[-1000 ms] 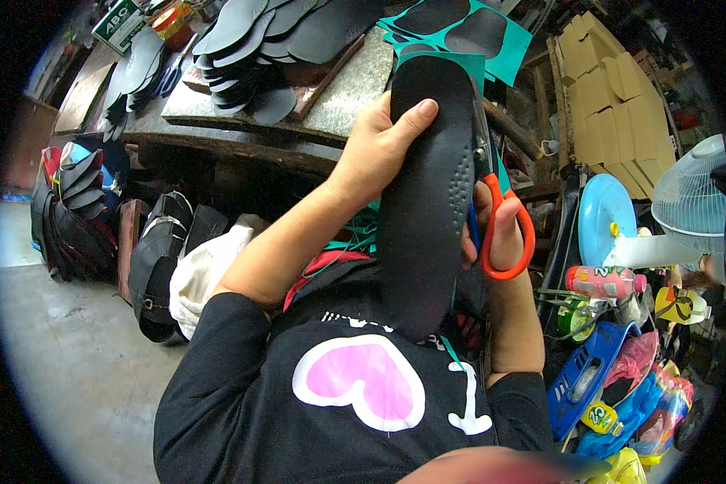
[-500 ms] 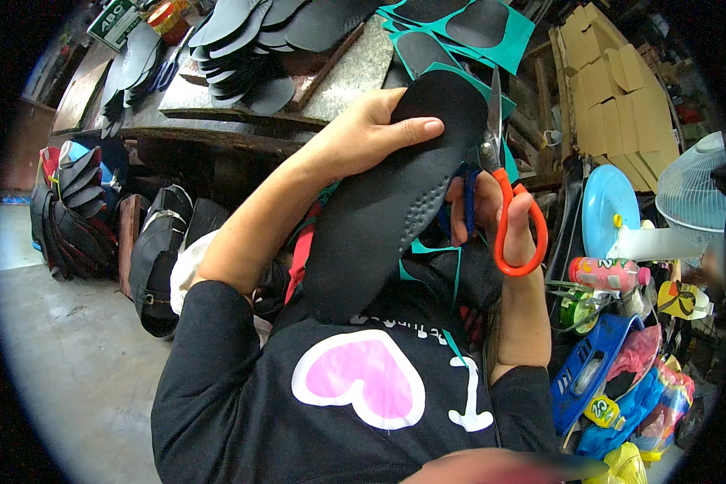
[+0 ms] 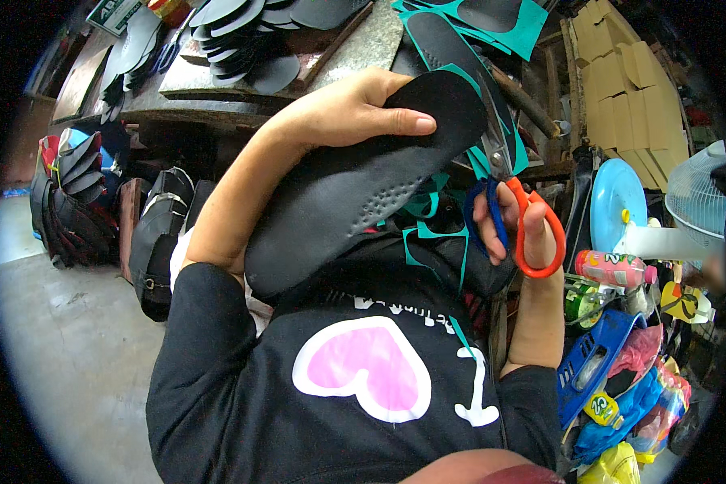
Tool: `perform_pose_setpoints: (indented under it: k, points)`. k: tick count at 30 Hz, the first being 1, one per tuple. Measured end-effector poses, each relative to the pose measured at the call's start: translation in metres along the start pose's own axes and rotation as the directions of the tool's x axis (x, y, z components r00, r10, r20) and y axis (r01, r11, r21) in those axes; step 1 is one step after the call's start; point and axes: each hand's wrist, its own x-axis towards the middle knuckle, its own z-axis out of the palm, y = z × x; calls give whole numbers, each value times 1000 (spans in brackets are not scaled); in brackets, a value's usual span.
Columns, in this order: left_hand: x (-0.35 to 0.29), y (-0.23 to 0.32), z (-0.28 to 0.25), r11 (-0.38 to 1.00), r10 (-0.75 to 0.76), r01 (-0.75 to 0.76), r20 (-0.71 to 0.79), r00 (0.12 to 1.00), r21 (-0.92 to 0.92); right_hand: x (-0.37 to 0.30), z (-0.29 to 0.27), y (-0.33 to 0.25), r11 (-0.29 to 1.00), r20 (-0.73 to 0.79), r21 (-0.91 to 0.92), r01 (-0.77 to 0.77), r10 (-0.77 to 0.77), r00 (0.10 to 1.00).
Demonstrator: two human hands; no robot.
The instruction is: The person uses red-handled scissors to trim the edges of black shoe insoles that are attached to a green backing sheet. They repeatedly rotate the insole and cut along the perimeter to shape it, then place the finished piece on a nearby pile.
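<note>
Here's one black insole [image 3: 323, 214], running from under your left thumb back toward that elbow, your left hand [image 3: 363, 109] clamped on its far end, fingers hidden underneath. To the right of it, your right hand [image 3: 535, 234] grips one pair of scissors [image 3: 500, 158], handles spread, blade tips hard to make out; beyond your left hand sit stacked black pieces [image 3: 242, 40], too overlapped to count.

Matt, dimpled insole [image 3: 339, 185]; glossy plastic scissor handles [image 3: 519, 200].
</note>
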Motion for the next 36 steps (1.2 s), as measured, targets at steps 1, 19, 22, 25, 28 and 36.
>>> perform_pose_setpoints:
  k: [1,19,22,25,28,36]
  points:
    - [1,0,1,997,29,-26,40,999,-74,-2,-2,1,1000,-5,-7,-21,21,1000]
    - [-17,-10,82,711,354,-541,-436,828,-449,-12,15,34,998,-160,70,-4,15,987]
    - [-18,-1,97,452,42,-563,-614,788,-692,-11,22,36,1000,-142,-4,-27,26,990]
    - [-22,5,102,518,-215,-399,-567,795,-756,-8,25,37,999,-129,-34,-7,2,992]
    - [-29,7,109,721,-261,-170,-491,831,-671,-2,27,39,999,-90,-18,26,-27,996]
    - [-33,5,111,680,-296,-75,-367,882,-730,-5,24,39,993,-3,121,6,-5,1000]
